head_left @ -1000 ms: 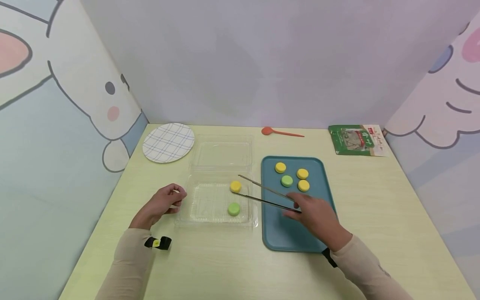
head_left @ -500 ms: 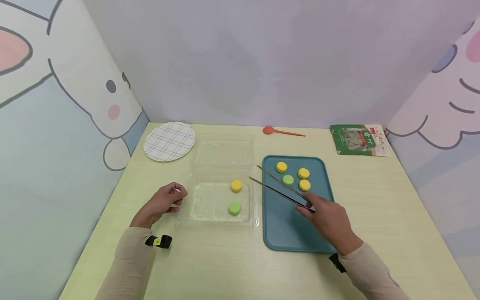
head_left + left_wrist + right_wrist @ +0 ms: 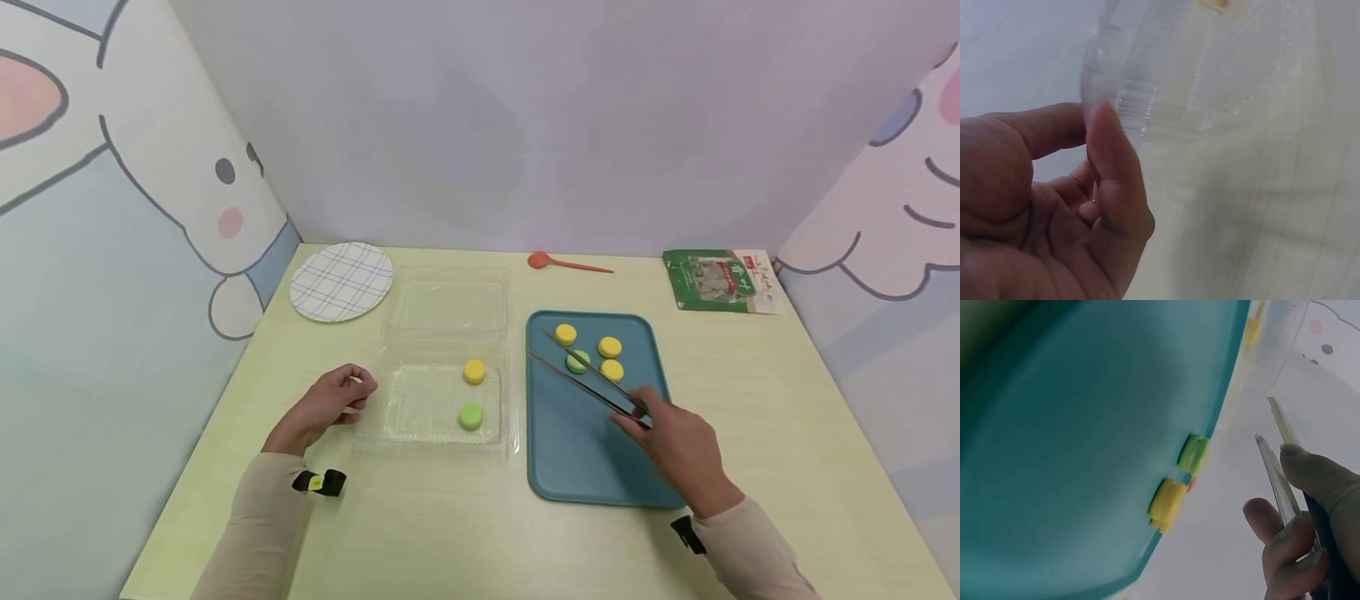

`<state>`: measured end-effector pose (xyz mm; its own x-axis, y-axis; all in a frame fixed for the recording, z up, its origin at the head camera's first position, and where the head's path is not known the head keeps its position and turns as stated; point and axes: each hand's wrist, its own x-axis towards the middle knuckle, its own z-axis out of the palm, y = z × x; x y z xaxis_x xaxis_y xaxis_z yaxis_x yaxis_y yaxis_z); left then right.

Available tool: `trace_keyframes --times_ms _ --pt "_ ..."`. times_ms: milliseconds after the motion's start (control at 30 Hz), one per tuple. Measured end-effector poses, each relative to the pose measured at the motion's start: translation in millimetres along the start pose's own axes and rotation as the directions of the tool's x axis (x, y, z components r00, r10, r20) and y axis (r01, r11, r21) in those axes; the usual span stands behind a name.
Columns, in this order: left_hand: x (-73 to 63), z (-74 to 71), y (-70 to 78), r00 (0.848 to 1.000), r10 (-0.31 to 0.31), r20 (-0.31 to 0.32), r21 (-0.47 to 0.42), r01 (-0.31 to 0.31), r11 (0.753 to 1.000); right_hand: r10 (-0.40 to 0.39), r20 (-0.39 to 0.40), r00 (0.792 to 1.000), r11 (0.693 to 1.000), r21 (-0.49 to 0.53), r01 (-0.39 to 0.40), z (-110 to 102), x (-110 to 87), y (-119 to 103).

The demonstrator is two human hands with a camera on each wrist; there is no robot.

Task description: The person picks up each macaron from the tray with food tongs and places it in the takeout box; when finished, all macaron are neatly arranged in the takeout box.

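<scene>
My right hand [image 3: 684, 454] holds metal tongs [image 3: 592, 390], their arms spread with nothing between the tips. They hover over the blue-green tray [image 3: 577, 458], crossing in front of a green macaron [image 3: 578, 362]. Several yellow macarons [image 3: 610, 347] lie around it on the tray. At the left edge of a clear plastic clamshell box [image 3: 420, 400], my left hand [image 3: 322, 408] pinches the rim between thumb and finger, as the left wrist view shows. Inside the box's right side sit one yellow macaron [image 3: 474, 372] and one green macaron [image 3: 471, 416], apart from each other.
The box's lid [image 3: 450, 304] lies folded back behind it. A checked plate [image 3: 341, 282] is at the back left, an orange-red spoon [image 3: 570, 262] at the back middle. A green and white food packet [image 3: 722, 281] lies at the back right. Walls enclose the table.
The tongs let go of the yellow macaron in the box. My right hand then carried them rightward, back over the tray. My left hand stays on the box's edge.
</scene>
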<state>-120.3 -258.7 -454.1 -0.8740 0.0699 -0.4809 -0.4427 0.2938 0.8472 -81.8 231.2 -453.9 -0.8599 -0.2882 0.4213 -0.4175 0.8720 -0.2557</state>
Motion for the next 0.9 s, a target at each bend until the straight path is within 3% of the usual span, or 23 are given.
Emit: trace_keyframes --times_ms 467,900 --pt "2.9 -3.0 -2.3 1.000 0.004 -0.002 0.001 -0.004 1.000 0.126 0.016 0.992 0.991 -0.046 -0.125 -6.2 -14.9 8.6" --pt "1.0 -2.0 -2.1 1.000 0.005 0.022 -0.011 -0.005 1.000 0.157 0.000 0.988 0.986 -0.061 -0.157 -7.4 -25.5 12.3"
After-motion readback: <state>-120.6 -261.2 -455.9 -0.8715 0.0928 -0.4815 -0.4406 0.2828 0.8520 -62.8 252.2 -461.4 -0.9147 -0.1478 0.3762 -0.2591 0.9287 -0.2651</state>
